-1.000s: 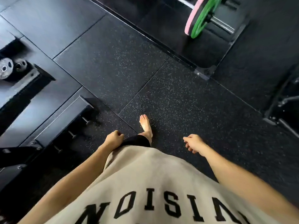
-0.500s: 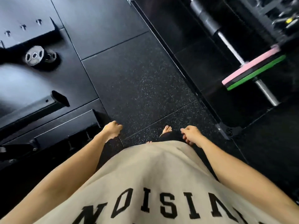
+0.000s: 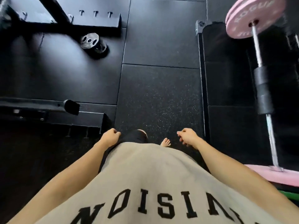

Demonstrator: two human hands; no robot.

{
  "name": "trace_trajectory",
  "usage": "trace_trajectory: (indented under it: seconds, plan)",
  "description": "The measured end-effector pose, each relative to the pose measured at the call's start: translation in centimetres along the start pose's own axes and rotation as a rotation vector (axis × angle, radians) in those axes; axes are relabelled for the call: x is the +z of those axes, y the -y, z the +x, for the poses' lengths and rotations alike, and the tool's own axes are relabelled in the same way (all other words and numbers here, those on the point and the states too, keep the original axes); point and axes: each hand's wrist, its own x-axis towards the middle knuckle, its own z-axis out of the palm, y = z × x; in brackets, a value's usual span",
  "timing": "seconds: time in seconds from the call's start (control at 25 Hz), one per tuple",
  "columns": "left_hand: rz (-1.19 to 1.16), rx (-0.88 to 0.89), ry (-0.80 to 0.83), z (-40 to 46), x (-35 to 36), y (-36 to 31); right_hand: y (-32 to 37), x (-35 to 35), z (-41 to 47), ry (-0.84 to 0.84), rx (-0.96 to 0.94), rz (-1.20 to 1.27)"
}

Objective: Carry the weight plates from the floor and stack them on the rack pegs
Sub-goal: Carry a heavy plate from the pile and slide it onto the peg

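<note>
A small stack of grey and black weight plates (image 3: 93,44) lies on the dark floor at the upper left, beside a black rack base (image 3: 90,29). My left hand (image 3: 110,136) hangs in front of my beige shirt with its fingers loosely curled, holding nothing. My right hand (image 3: 188,137) hangs the same way, fingers loosely curled and empty. Both hands are far from the plates. Pink plates (image 3: 252,18) sit on a barbell (image 3: 262,88) at the right, with another pink plate (image 3: 278,177) at the bar's near end.
Black rack beams (image 3: 53,105) with small pegs run along the left. A raised black platform edge (image 3: 202,81) runs down the right of the speckled rubber floor (image 3: 160,97). My bare foot (image 3: 165,142) shows below my hands.
The view has swung round: the barbell now runs down the right side and the small plates sit closer, at upper left. Both hands stay empty at my sides.
</note>
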Motion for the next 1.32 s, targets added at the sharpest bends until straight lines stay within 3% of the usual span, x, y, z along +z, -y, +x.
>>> trace_trajectory:
  seconds: [0.12, 0.32, 0.48, 0.6, 0.96, 1.24, 1.32]
  plan:
    - [-0.109, -0.071, -0.039, 2.0, -0.5, -3.5, 6.4, -4.4, 4.2, 0.075, -0.088, -0.145]
    - [-0.211, -0.173, 0.051, 8.6, -3.1, -7.8, 17.6, -8.3, 11.9, 0.165, -0.174, -0.289]
    - [-0.228, -0.194, 0.093, 14.4, -10.1, -11.3, 28.0, -11.2, 17.0, 0.144, -0.208, -0.359]
    - [-0.367, -0.220, 0.010, 19.2, -17.4, -14.2, 37.1, -12.9, 20.8, 0.111, -0.260, -0.367]
    - [-0.500, -0.296, 0.012, 31.6, -31.2, -21.3, 59.3, -13.2, 31.4, 0.243, -0.356, -0.531]
    - [-0.630, -0.420, -0.197, 37.8, -40.0, -23.7, 78.7, -12.8, 35.1, 0.362, -0.385, -0.619]
    - [-0.661, -0.443, -0.192, 39.6, -41.8, -23.8, 83.2, -12.0, 35.7, 0.390, -0.404, -0.676]
